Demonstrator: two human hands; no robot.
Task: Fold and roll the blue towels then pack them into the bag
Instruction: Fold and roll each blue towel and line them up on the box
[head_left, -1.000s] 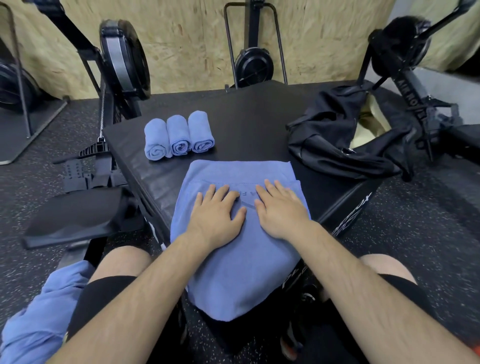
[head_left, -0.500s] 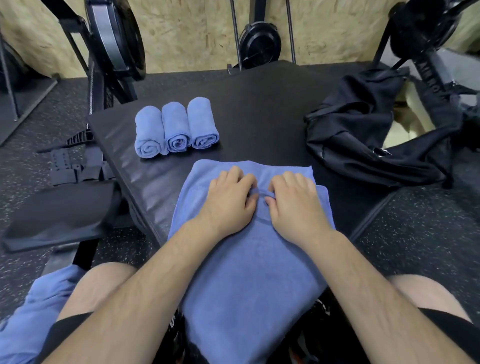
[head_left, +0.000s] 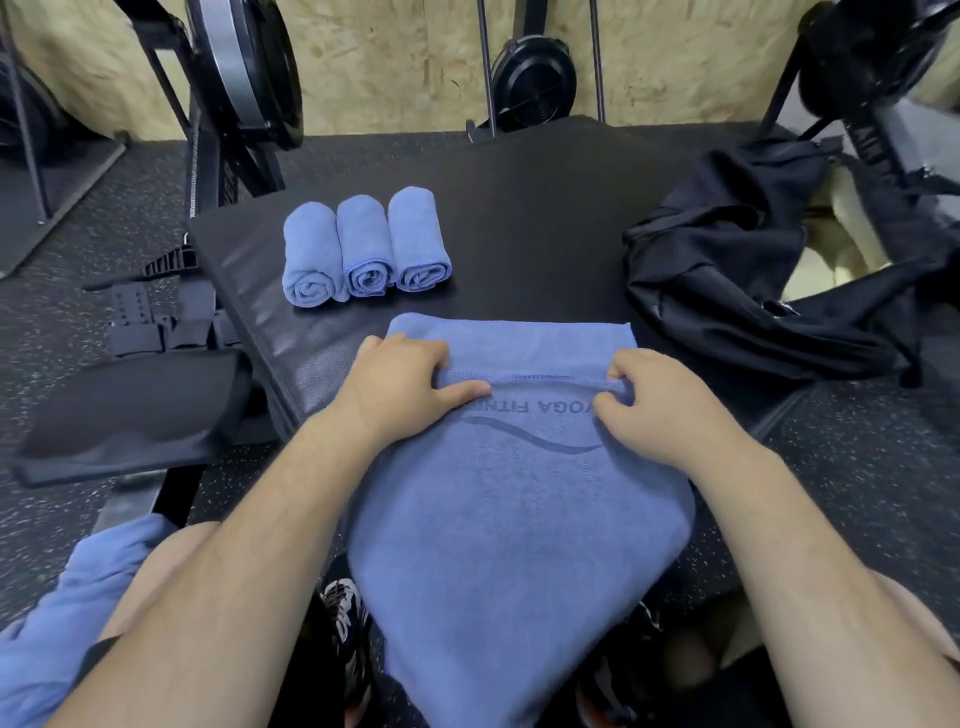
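Left hand (head_left: 400, 384) and right hand (head_left: 662, 408) have slid apart along the hem of the flat blue terry towel (head_left: 519, 519), fingers (head_left: 460, 391) pinching it, likely to start rolling

Worn on the head, wide-angle, looking forward and steeply down, close over left hand (head_left: 395, 384) and right hand (head_left: 660, 410) pinching the towel (head_left: 519, 519) hem. Beyond the grip to its left, rolled towels (head_left: 363, 244); beyond to its right, bag (head_left: 727, 270), reaching the frame edge.

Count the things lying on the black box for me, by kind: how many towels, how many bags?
Rolled towels: 3
Flat towel: 1
Bag: 1
Total: 5
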